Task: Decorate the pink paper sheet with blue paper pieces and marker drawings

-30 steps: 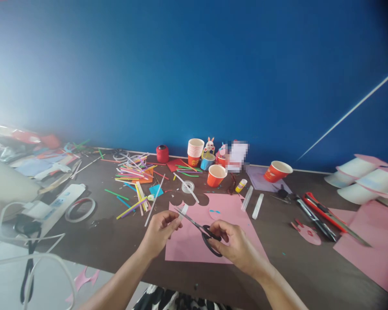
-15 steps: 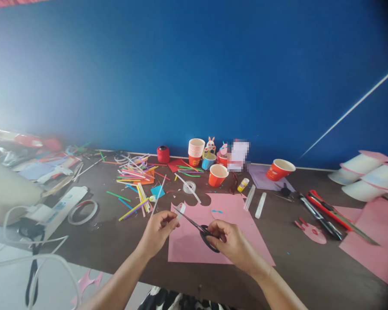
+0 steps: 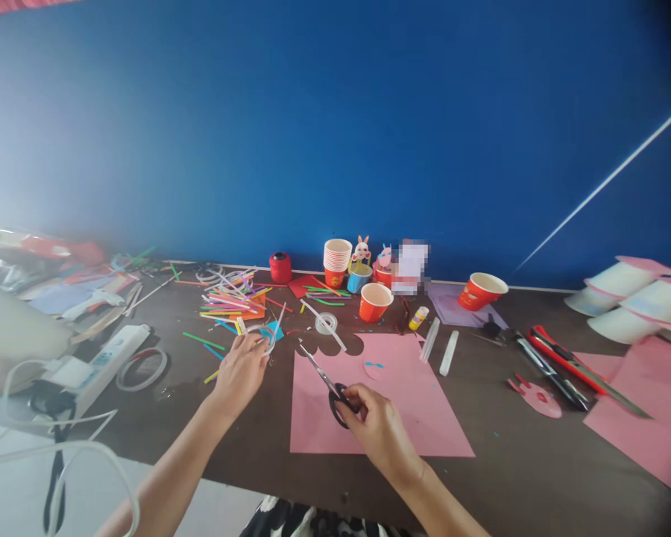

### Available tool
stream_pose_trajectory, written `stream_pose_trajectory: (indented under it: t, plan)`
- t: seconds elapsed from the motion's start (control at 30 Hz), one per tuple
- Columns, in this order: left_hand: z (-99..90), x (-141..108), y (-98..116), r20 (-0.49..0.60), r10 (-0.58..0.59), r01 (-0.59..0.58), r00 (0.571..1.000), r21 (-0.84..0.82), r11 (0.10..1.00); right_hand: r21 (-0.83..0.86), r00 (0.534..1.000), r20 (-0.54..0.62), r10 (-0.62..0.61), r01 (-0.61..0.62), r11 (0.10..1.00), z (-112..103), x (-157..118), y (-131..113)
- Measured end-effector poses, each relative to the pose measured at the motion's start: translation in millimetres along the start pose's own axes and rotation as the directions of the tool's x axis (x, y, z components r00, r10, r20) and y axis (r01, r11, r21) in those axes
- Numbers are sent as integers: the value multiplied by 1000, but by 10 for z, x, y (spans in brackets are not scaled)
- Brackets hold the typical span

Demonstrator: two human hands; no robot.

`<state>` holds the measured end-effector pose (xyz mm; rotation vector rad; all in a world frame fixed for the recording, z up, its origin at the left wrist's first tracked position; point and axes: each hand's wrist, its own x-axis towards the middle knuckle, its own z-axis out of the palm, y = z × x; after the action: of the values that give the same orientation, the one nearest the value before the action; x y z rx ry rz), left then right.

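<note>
One right hand (image 3: 377, 429) is clamped at the grip on the black handles of one pair of scissors (image 3: 323, 374); the blades point up and left, above one large pink sheet (image 3: 425, 429) on the table (image 3: 257, 447). One left hand (image 3: 239, 377) is placed left of the sheet, palm down, fingertips at one clear ring (image 3: 272, 341) beside one blue paper square (image 3: 279, 329); whether its grip is clamped on the ring or only over it cannot be told. One pale pink disc with two blue marks (image 3: 374, 365) lies on the sheet. Two narrow pale strips, one clear (image 3: 429, 341) and one white (image 3: 449, 353), lie near the sheet's upper right corner, with one yellow glue stick (image 3: 418, 318) just beyond. Two single red cups stand upright: one nearer (image 3: 375, 304), one on a purple sheet (image 3: 475, 296). Behind the nearer cup are one stack of cups (image 3: 336, 270), its count unclear, one blue cup (image 3: 358, 281), and one rabbit figure (image 3: 361, 250). Two tape rolls lie flat, one large (image 3: 122, 379) at left and one small (image 3: 319, 324) in the middle. At right lie two long cutters, one black and silver (image 3: 551, 373), one red (image 3: 543, 350), with one pink cut-out (image 3: 540, 399) just beside them.
</note>
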<state>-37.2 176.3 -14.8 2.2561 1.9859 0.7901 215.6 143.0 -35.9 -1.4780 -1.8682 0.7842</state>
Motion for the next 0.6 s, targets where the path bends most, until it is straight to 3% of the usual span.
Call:
stream_pose_trajectory:
  t: [0.07, 0.13, 0.2, 0.23, 0.33, 0.47, 0.6]
  plan:
    - [40, -43, 120, -6, 9, -10, 1000, -147, 989, -24, 1000, -20, 1, -2, 1000, 48, 9, -32]
    - [121, -117, 305, 115, -5, 52, 993, -413, 909, -47, 999, -33, -15, 13, 999, 95, 11, -70]
    - [223, -180, 500, 330, -16, 248, 944, -674, 696, -81, 997, -22, -69, 67, 995, 137, 2, -115]
    - [271, -197, 585, 415, -4, 335, 910, -729, 596, -104, 994, -7, -106, 104, 989, 153, -6, -138]
    - [373, -185, 738, 504, -74, 489, 860, -775, 400, -180, 975, 70, -209, 219, 959, 152, -29, -197]
    - [394, -119, 763, 528, -119, 536, 841, -778, 328, -215, 944, 116, -308, 326, 921, 41, -21, -216]
    - [363, -78, 745, 521, -98, 514, 848, -762, 394, -286, 912, 36, -408, 400, 871, -55, -1, -229]
